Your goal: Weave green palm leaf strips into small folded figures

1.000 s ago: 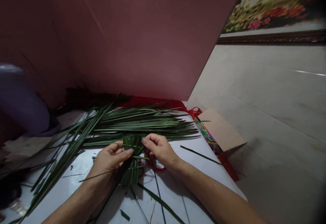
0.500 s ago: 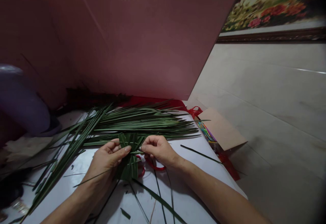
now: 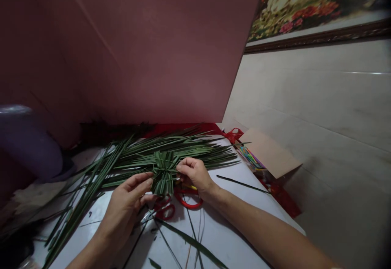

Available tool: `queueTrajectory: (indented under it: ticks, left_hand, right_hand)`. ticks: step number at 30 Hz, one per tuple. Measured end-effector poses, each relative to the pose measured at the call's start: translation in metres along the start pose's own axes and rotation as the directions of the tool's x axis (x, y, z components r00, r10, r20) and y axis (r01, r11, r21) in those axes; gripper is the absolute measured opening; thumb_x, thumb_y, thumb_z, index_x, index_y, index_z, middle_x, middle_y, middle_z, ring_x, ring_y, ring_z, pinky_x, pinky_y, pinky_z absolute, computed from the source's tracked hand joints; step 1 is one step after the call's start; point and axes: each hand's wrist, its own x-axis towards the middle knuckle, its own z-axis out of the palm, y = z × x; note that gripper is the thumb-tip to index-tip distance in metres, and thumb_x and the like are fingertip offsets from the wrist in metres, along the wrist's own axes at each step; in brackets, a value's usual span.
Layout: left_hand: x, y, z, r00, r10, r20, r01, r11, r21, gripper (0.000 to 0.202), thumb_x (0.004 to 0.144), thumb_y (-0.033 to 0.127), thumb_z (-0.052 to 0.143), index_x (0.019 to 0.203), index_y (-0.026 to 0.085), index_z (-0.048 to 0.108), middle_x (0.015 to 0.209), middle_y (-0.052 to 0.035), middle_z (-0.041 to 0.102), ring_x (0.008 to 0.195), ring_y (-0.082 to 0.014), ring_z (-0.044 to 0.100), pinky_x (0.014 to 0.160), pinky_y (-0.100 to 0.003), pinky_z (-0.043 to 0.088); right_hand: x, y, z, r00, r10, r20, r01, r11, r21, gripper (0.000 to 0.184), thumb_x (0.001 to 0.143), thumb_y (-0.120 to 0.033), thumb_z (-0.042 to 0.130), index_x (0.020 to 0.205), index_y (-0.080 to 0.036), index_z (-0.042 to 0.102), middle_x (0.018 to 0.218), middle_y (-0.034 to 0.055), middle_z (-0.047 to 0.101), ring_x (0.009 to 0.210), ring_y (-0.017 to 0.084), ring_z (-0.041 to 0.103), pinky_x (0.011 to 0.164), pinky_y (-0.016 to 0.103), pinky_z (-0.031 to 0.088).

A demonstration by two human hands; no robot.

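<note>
A small woven palm-leaf piece (image 3: pixel 165 175), green and gathered at its middle with strips fanning out, is held up between both hands above the table. My left hand (image 3: pixel 130 197) grips its left edge between thumb and fingers. At its right edge my right hand (image 3: pixel 195 175) is closed in a pinch, the fingertips on the leaf strips. Below the piece lie scissors with red handles (image 3: pixel 166 212) and a silvery blade. A red loop handle (image 3: pixel 189 206) shows under my right hand; what it belongs to is partly hidden.
Long green palm leaves (image 3: pixel 189 153) are heaped at the back of the white table (image 3: pixel 232 208), with more running down the left. Loose strips (image 3: pixel 195 244) lie in front. A box with colourful contents (image 3: pixel 250 157) stands past the right edge, and a pink panel (image 3: pixel 152 57) rises behind.
The leaf piece has been lifted slightly and turned so its gathered middle shows. My left thumb has moved from its face to its left edge. The camera view has shifted.
</note>
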Motion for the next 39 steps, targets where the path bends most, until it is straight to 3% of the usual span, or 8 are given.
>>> queueTrajectory:
  ticks: [12, 19, 21, 23, 26, 28, 32, 39]
  left_hand:
    - [-0.008, 0.001, 0.004, 1.000, -0.005, 0.009, 0.003, 0.985, 0.175, 0.031, 0.061, 0.029, 0.074, 0.087, 0.015, 0.065, 0.070, -0.0014, 0.066, 0.046, -0.0113, 0.060, 0.042, -0.020, 0.047]
    - [-0.003, -0.005, -0.002, 0.997, -0.029, 0.075, 0.028, 1.000, 0.012, 0.020, 0.061, 0.023, 0.075, 0.076, 0.015, 0.064, 0.064, 0.0013, 0.063, 0.041, -0.0060, 0.052, 0.043, -0.020, 0.048]
    - [-0.001, -0.007, -0.003, 0.999, -0.035, 0.036, 0.035, 0.999, 0.011, 0.019, 0.063, 0.023, 0.074, 0.077, 0.017, 0.064, 0.063, 0.0019, 0.062, 0.040, -0.0065, 0.053, 0.041, -0.019, 0.047]
    - [0.001, -0.008, -0.005, 1.000, 0.007, -0.020, -0.007, 1.000, -0.016, 0.015, 0.065, 0.021, 0.073, 0.075, 0.017, 0.064, 0.062, 0.0021, 0.062, 0.042, -0.0070, 0.054, 0.041, -0.017, 0.046]
    - [0.005, -0.009, -0.007, 0.992, 0.083, -0.092, -0.091, 0.992, -0.084, 0.010, 0.064, 0.017, 0.072, 0.072, 0.016, 0.065, 0.063, 0.0023, 0.062, 0.043, -0.0062, 0.054, 0.041, -0.016, 0.047]
    - [0.005, -0.008, -0.009, 0.990, 0.105, -0.098, -0.116, 0.987, -0.112, 0.010, 0.064, 0.017, 0.072, 0.070, 0.016, 0.065, 0.065, 0.0020, 0.063, 0.046, -0.0068, 0.055, 0.042, -0.016, 0.047]
    - [0.000, -0.006, -0.008, 0.992, 0.108, -0.062, -0.112, 0.991, -0.079, 0.012, 0.062, 0.020, 0.074, 0.070, 0.016, 0.066, 0.066, 0.0013, 0.063, 0.058, -0.0106, 0.058, 0.045, -0.017, 0.048]
    - [-0.008, -0.005, 0.004, 1.000, 0.027, -0.016, -0.028, 0.999, -0.033, 0.016, 0.062, 0.026, 0.074, 0.068, 0.017, 0.062, 0.059, 0.0031, 0.060, 0.053, -0.0088, 0.056, 0.049, -0.018, 0.047]
  right_hand:
    - [0.001, 0.003, -0.001, 0.970, -0.241, -0.004, 0.239, 0.964, -0.114, 0.013, 0.065, -0.024, 0.059, 0.057, -0.016, 0.053, 0.051, -0.0032, 0.053, 0.047, 0.009, 0.044, 0.048, 0.021, 0.036]
    - [-0.002, 0.002, 0.000, 0.942, -0.334, 0.012, 0.328, 0.917, -0.229, 0.014, 0.073, -0.028, 0.055, 0.067, -0.016, 0.054, 0.059, -0.0015, 0.053, 0.056, 0.012, 0.048, 0.056, 0.026, 0.041]
    - [-0.010, -0.003, 0.000, 0.872, -0.490, -0.024, 0.453, 0.823, -0.343, 0.009, 0.076, -0.025, 0.055, 0.075, -0.016, 0.058, 0.076, 0.0029, 0.057, 0.074, 0.016, 0.051, 0.073, 0.031, 0.041]
    - [-0.023, -0.009, 0.002, 0.695, -0.718, 0.010, 0.627, 0.600, -0.497, 0.010, 0.078, -0.021, 0.053, 0.085, -0.017, 0.059, 0.095, 0.0071, 0.057, 0.094, 0.019, 0.049, 0.087, 0.035, 0.036]
    - [-0.042, -0.012, 0.010, 0.557, -0.812, 0.174, 0.738, 0.389, -0.551, 0.012, 0.083, -0.022, 0.051, 0.077, -0.016, 0.059, 0.083, 0.0065, 0.058, 0.084, 0.018, 0.052, 0.079, 0.033, 0.039]
    - [-0.049, -0.008, 0.017, 0.677, -0.706, 0.209, 0.673, 0.479, -0.564, 0.024, 0.084, -0.030, 0.050, 0.066, -0.017, 0.056, 0.065, 0.0027, 0.056, 0.068, 0.015, 0.052, 0.067, 0.030, 0.041]
    - [-0.039, 0.007, 0.026, 0.975, -0.185, 0.123, 0.217, 0.914, -0.343, 0.043, 0.075, -0.058, 0.053, 0.077, -0.016, 0.053, 0.062, -0.0002, 0.055, 0.044, 0.009, 0.048, 0.042, 0.022, 0.037]
    - [-0.025, 0.015, 0.028, 0.999, 0.008, 0.038, -0.009, 0.999, 0.034, 0.059, 0.057, -0.065, 0.064, 0.083, -0.018, 0.040, 0.057, -0.0068, 0.052, 0.033, 0.005, 0.045, 0.032, 0.016, 0.031]
